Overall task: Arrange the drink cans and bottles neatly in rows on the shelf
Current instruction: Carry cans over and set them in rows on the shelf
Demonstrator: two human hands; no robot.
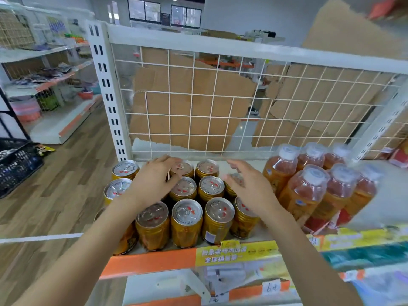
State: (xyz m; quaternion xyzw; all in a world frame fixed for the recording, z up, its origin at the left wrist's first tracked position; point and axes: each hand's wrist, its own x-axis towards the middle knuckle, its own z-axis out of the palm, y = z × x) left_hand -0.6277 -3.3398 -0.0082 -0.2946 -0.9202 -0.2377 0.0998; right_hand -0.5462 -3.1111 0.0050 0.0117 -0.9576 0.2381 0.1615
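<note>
head view. gold cans (187, 212) stand lids up in tight rows on the left of the shelf (152, 261), apparently so the columns line up near to far. orange bottles (309, 188) are grouped just beside them on the right, near the wire back panel (198, 107). left hand (152, 184) reaches over the left columns, fingers nearly straight and close together, tips at a far-row lid; contact cannot be told. right hand (249, 186), blurred, hovers above the right column, fingers spread, holding nothing.

The left forearm (88, 250) and right forearm (309, 250) are bare, out to seven and five o'clock. So are left hand (152, 184) and right hand (254, 188).
</note>
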